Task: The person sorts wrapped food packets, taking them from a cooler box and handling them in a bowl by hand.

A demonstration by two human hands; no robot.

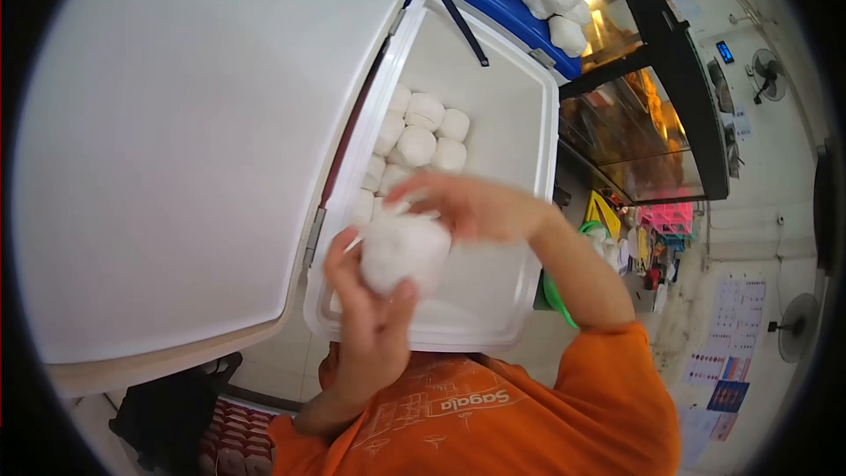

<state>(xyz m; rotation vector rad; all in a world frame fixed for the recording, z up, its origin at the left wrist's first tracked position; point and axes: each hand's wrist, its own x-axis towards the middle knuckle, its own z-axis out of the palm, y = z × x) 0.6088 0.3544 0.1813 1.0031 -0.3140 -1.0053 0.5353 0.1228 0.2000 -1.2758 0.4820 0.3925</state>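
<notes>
Head view: your left hand (368, 307) cups a round white bundle (404, 253); your right hand (467, 204), blurred, grip unclear, is nearer the similar bundles (415, 146) beyond, inside the white box (504, 115).

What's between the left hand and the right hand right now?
A white, rounded bundle, seen in the head view. The left hand cups it; the right hand is blurred, so its contact is unclear.

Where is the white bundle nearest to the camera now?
In the head view, the white bundle is slightly left of centre, in the left hand, beside the right hand, over the open box.
</notes>
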